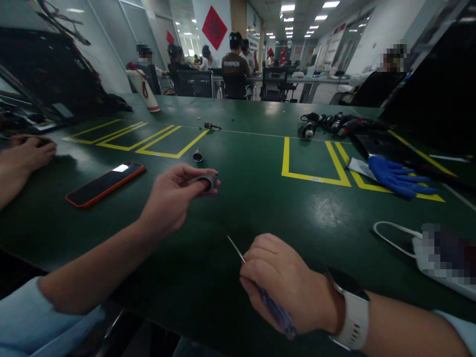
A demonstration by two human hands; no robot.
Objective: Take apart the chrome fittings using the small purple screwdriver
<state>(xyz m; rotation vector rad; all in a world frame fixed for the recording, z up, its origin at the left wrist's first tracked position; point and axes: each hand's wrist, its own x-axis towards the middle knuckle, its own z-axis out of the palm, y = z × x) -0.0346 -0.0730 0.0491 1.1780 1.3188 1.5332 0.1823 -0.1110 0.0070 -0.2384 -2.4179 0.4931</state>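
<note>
My left hand [174, 196] is closed on a small grey ring-shaped metal part [208, 182], held above the green table with its opening showing. In my right hand [277, 282] is a screwdriver [273, 310] with a clear purple handle. Its thin shaft points up and to the left, apart from the metal part. Just beyond my left hand a small metal cup-like piece [198, 155] rests on the table. Farther back lies a small dark part with a thin tip [211, 126].
A phone in an orange case [106, 184] lies left, near another person's hand [28, 156]. Blue gloves [397, 176] and dark cabled devices [322, 123] lie at right. A white device with a cable [446, 263] is at the right edge. A white cup [145, 91] stands at the back.
</note>
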